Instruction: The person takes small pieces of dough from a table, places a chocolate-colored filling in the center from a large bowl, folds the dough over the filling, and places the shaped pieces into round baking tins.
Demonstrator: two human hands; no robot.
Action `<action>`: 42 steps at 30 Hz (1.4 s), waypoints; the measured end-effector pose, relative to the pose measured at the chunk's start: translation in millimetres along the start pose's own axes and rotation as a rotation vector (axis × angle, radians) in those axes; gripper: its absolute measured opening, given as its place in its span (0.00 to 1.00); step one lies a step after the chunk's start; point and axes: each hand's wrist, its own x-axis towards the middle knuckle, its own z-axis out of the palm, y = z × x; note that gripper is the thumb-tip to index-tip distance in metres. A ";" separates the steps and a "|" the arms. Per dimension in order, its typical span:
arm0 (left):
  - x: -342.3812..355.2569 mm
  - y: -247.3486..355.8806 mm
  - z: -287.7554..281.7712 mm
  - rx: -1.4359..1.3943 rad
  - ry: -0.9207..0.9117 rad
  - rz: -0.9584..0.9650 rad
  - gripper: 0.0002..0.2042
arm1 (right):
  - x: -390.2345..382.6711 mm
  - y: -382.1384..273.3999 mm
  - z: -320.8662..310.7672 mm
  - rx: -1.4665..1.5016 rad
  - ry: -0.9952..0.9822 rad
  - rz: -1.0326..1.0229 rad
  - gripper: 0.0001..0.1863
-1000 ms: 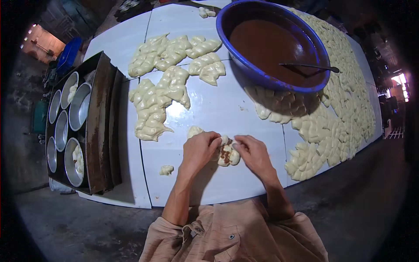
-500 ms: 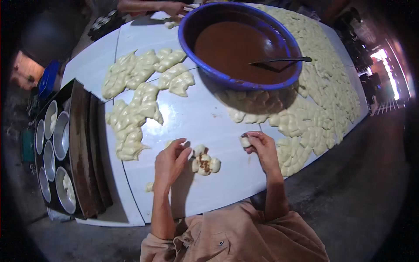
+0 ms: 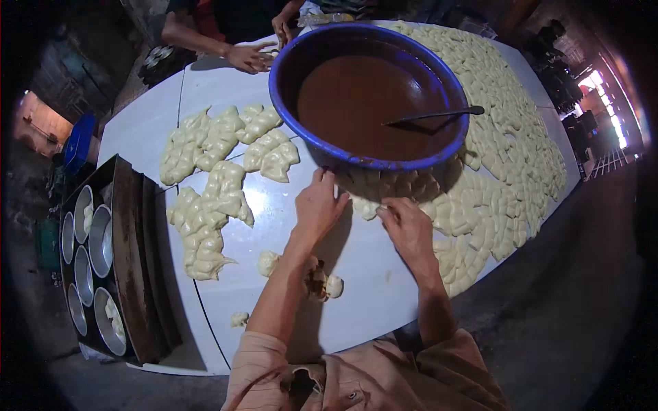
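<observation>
My left hand (image 3: 319, 202) is just below the blue basin (image 3: 370, 163), fingers stretched forward and thumb apart. I see nothing held in it. To its right, my right hand (image 3: 409, 229) has curled fingers at the near edge of the flattened pale dough pieces (image 3: 459, 205); what lies between its fingertips is hidden. Under my left forearm sits a small cluster of dough balls (image 3: 334, 286) smeared with brown paste (image 3: 316, 279), partly covered by the arm. Another dough ball (image 3: 268, 262) lies left of the forearm, and a small dough scrap (image 3: 239, 319) is nearer me.
Brown paste with a dark-handled spoon (image 3: 439, 116) fills the basin. Several dough slabs (image 3: 205, 222) lie on the left of the white table (image 3: 274, 212). At far left, a dark tray (image 3: 123, 274) holds several metal tins (image 3: 83, 274). Across the table, another person's hand (image 3: 250, 58) works.
Both hands have moved forward, the left up to the basin and the right to the dough edge. The dough piece seen in my right hand no longer shows. The other person's hands have shifted.
</observation>
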 end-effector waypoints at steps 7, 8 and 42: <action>10.9 -6.9 -6.8 0.025 -0.139 -0.086 0.19 | 19.1 -12.7 11.7 0.477 -0.486 0.545 0.23; 3.8 -0.9 -16.6 -0.066 -0.149 -0.141 0.19 | 17.0 -10.9 18.9 0.485 -0.477 0.553 0.23; -42.7 39.5 -51.5 -0.615 -0.392 -0.282 0.26 | -20.8 -14.3 13.7 1.215 -0.282 0.348 0.21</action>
